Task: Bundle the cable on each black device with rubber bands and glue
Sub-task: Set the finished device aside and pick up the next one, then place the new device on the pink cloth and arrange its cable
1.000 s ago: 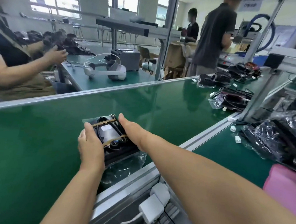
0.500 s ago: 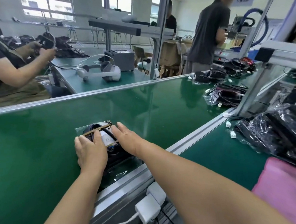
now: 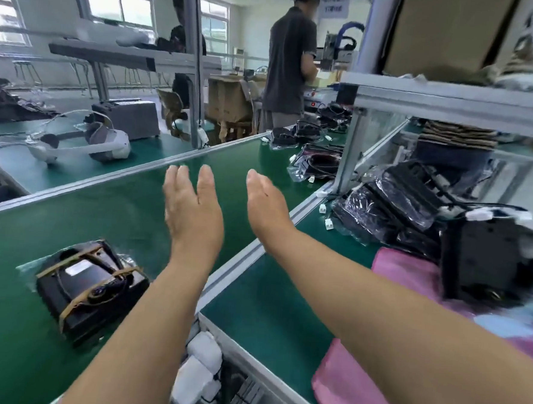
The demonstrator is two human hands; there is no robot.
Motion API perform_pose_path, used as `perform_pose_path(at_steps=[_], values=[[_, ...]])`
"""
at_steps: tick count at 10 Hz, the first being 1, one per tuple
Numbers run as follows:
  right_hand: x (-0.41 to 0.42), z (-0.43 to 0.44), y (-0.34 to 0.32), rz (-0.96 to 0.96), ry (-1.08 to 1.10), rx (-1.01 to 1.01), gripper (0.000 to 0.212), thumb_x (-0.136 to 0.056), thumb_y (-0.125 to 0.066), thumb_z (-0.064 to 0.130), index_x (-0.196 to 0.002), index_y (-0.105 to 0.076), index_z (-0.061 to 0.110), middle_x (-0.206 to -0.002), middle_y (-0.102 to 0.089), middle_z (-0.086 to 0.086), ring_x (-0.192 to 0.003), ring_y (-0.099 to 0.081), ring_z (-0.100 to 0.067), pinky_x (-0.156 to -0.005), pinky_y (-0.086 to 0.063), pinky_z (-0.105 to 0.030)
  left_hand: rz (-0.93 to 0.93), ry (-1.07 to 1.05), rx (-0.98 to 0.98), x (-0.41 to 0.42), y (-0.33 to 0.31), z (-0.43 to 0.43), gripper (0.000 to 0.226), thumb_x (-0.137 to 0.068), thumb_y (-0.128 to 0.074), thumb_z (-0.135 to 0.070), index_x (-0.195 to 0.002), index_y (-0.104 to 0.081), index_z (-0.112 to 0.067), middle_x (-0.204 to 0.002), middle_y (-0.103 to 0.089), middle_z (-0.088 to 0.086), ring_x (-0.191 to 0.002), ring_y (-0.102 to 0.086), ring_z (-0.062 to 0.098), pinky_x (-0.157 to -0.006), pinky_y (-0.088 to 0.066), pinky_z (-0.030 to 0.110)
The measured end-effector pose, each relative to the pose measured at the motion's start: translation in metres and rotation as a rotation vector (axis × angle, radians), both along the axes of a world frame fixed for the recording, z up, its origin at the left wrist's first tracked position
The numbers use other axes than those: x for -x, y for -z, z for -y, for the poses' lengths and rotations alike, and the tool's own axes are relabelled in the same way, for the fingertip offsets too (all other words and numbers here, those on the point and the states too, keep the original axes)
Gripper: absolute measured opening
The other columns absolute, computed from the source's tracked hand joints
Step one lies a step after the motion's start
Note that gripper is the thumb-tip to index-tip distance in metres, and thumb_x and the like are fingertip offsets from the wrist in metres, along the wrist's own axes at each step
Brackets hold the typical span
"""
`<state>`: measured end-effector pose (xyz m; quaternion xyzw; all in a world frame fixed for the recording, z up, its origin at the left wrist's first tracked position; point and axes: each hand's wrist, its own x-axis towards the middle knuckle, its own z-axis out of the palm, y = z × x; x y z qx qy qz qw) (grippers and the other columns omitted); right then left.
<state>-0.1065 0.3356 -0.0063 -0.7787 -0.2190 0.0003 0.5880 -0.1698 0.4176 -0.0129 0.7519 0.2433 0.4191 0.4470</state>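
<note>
A black device (image 3: pixel 88 287) lies on the green conveyor belt (image 3: pixel 128 199) at lower left, its cable coiled on top and held down by two tan rubber bands, with clear plastic under it. My left hand (image 3: pixel 193 210) hovers above the belt, to the right of and beyond the device, fingers straight, holding nothing. My right hand (image 3: pixel 266 202) floats beside it, also flat and empty. Another black device (image 3: pixel 489 262) sits on a pink cloth (image 3: pixel 386 359) at the right.
Bagged black devices (image 3: pixel 393 203) are piled at the right by a metal post (image 3: pixel 349 153). More bags (image 3: pixel 319 164) lie farther along the belt. White power adapters (image 3: pixel 198 375) sit in the gap below. A white headset (image 3: pixel 103 143) rests on the far table; a person (image 3: pixel 288 59) stands beyond.
Both hands have let go of the banded device and risen away from it, to the right. The device now lies alone on the belt.
</note>
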Motion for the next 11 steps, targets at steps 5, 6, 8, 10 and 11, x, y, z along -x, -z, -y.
perform_pose_path(at_steps=[5,6,8,10,11], values=[[-0.07,0.228,-0.062,0.326,0.665,-0.01,0.038,-0.096,-0.037,0.015,-0.06,-0.026,0.023,-0.064,-0.034,0.002,-0.062,-0.029,-0.014,-0.059,-0.021,-0.033,-0.053,0.546,-0.247,-0.149,-0.051,0.183,0.064,-0.101,-0.037,-0.048,-0.148,-0.036,-0.005,-0.155,-0.035,0.012,-0.143,-0.031,0.026,-0.117,-0.024,0.041],[-0.086,0.248,-0.069,0.016,0.659,-0.113,0.024,-0.099,-0.036,0.03,-0.094,-0.054,0.015,-0.099,-0.054,-0.006,-0.092,-0.048,-0.023,-0.08,-0.036,-0.032,-0.14,0.615,-0.168,-0.171,-0.061,0.203,0.074,-0.097,-0.038,-0.059,-0.149,-0.032,-0.007,-0.157,-0.032,0.012,-0.143,-0.032,0.031,-0.115,-0.029,0.052],[-0.11,0.253,-0.082,-0.408,0.545,-0.202,0.063,-0.103,-0.028,0.049,-0.155,-0.02,0.014,-0.157,-0.031,-0.005,-0.138,-0.036,-0.03,-0.109,-0.031,-0.042,-0.404,0.562,-0.129,-0.211,-0.07,0.226,0.09,-0.088,-0.044,-0.07,-0.153,-0.025,-0.01,-0.155,-0.029,0.018,-0.139,-0.032,0.039,-0.112,-0.032,0.052],[-0.114,0.254,-0.085,-0.512,0.464,-0.234,0.047,-0.107,-0.028,0.026,-0.149,-0.032,0.006,-0.151,-0.039,-0.011,-0.136,-0.038,-0.028,-0.106,-0.033,-0.036,-0.585,0.597,-0.105,-0.229,-0.068,0.227,0.096,-0.083,-0.044,-0.077,-0.154,-0.026,-0.014,-0.155,-0.029,0.017,-0.138,-0.034,0.04,-0.111,-0.035,0.052],[-0.107,0.252,-0.091,-0.576,0.414,-0.263,0.046,-0.106,-0.032,0.026,-0.147,-0.036,0.007,-0.151,-0.04,-0.011,-0.138,-0.039,-0.028,-0.104,-0.036,-0.035,-0.579,0.694,-0.033,-0.23,-0.065,0.228,0.09,-0.086,-0.052,-0.07,-0.147,-0.038,-0.005,-0.143,-0.05,0.016,-0.126,-0.05,0.037,-0.098,-0.042,0.04]])
